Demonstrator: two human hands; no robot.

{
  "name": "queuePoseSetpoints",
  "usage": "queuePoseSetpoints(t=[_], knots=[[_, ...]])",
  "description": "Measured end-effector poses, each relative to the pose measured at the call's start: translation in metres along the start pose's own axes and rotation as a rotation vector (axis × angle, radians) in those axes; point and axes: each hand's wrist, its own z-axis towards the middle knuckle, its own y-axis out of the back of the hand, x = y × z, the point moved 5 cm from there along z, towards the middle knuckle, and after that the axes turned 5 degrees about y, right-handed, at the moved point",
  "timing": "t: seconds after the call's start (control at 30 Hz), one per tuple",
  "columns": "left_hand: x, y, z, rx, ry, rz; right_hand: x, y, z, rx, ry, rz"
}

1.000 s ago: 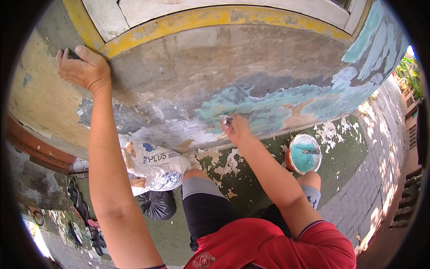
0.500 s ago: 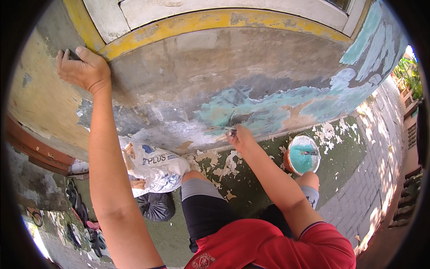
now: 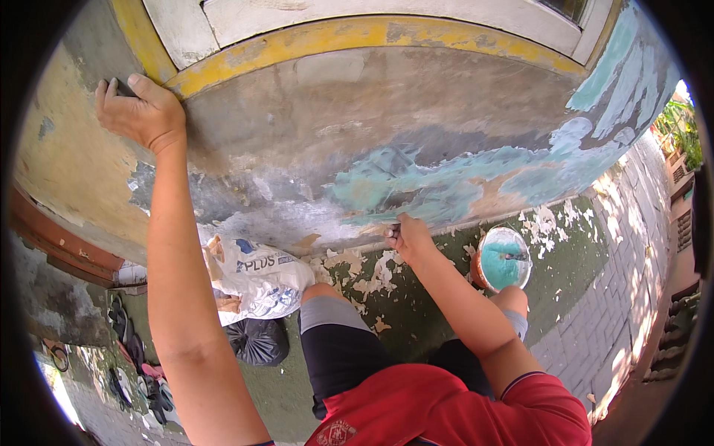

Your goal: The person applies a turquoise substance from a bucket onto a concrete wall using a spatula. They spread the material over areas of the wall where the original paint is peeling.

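Note:
Against the wall (image 3: 320,119), my left hand (image 3: 145,111) is raised beside the lower corner of the yellow window frame (image 3: 290,44). Its fingers are curled, with a dark patch between them and the thumb that I cannot make out. Low on the wall, my right hand (image 3: 409,238) is closed on a thin tool, apparently a putty knife (image 3: 390,232), mostly hidden by the fingers. It is at the lower edge of a smeared turquoise coat (image 3: 387,186). A bucket (image 3: 492,279) of turquoise paste with a dark-handled tool (image 3: 515,256) stands by my right knee.
A white printed sack (image 3: 271,286) and a black plastic bag (image 3: 258,343) lie near my left knee. Paint flakes (image 3: 375,275) litter the green floor. Footwear (image 3: 156,394) is at the lower left; a paved path (image 3: 595,320) runs along the right.
My right hand has shifted slightly right and down along the wall, and the tool's thin edge shows less. My left hand stays in place.

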Motion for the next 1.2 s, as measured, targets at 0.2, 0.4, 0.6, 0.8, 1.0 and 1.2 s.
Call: queuePoseSetpoints(t=[0.2,0.4,0.6,0.8,1.0,1.2], knots=[[-0.005,-0.003,-0.004,0.001,0.009,0.002,0.046,-0.021,0.021,0.032,0.102,0.119],[0.004,0.003,0.005,-0.006,-0.012,0.016,0.082,-0.019,-0.040,0.188,0.193,0.075],[-0.004,-0.002,-0.001,-0.006,-0.002,0.011,0.002,0.030,0.017,-0.061,0.113,-0.129],[0.000,-0.002,-0.003,-0.018,-0.020,0.020,0.056,-0.003,0.020,-0.003,0.217,-0.040],[0.007,0.001,0.003,-0.024,-0.025,0.003,0.100,-0.002,-0.054,0.076,0.329,-0.020],[0.001,-0.003,-0.002,-0.030,-0.008,0.008,-0.013,0.041,0.013,-0.074,0.030,-0.116]])
